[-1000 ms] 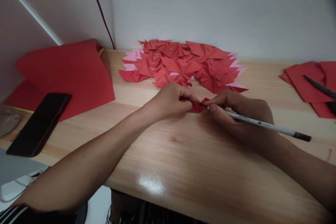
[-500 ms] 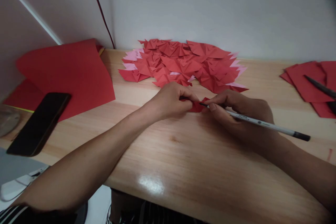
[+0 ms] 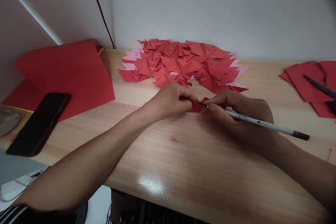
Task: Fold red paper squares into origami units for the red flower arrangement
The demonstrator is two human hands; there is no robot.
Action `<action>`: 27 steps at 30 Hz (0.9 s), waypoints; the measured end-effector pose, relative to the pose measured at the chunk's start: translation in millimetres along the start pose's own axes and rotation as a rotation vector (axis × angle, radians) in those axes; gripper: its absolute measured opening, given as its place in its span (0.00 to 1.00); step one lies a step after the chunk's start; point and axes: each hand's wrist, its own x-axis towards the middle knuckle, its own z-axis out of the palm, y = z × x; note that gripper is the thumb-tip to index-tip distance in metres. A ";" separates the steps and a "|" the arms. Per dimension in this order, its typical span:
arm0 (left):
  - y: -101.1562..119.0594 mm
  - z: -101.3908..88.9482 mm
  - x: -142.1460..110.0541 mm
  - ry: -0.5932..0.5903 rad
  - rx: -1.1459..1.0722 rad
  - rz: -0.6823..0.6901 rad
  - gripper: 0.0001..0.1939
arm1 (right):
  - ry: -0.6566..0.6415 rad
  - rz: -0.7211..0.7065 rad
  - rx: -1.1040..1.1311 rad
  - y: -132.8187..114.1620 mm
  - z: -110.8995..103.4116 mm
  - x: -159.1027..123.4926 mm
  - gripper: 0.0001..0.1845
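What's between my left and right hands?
A small red paper piece and the dark tip of the pen your right hand holds, in the head view.

The left forearm (image 3: 105,157) reaches up from the lower left corner and slants inward, its wrist (image 3: 150,112) nearly straight. The left hand (image 3: 173,100) is turned with its back up, the index finger bent over toward the thumb in a pinch. From the right edge, the right forearm (image 3: 294,166) angles in toward the middle. The right hand (image 3: 241,112) curls in a writing grip, thumb and index finger drawn together at the tips. Both hands lie close together, fingertips pointing toward each other, just apart.
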 end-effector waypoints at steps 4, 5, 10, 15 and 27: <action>-1.5 0.5 -0.3 0.002 -0.007 0.003 0.15 | 0.010 0.003 -0.015 0.1 -0.2 0.2 0.04; -1.6 0.6 -0.4 0.002 -0.009 0.001 0.16 | 0.006 -0.005 -0.021 0.4 -0.3 0.2 0.03; -1.8 1.1 -0.1 -0.001 -0.019 -0.004 0.16 | -0.003 -0.025 -0.020 1.8 -1.3 0.1 0.03; -2.2 1.1 -0.3 -0.002 -0.023 0.005 0.15 | -0.016 0.014 -0.016 1.0 -1.8 -0.3 0.03; -1.6 0.6 -0.2 -0.008 -0.030 0.001 0.15 | 0.000 -0.003 -0.003 -0.9 -1.1 0.3 0.05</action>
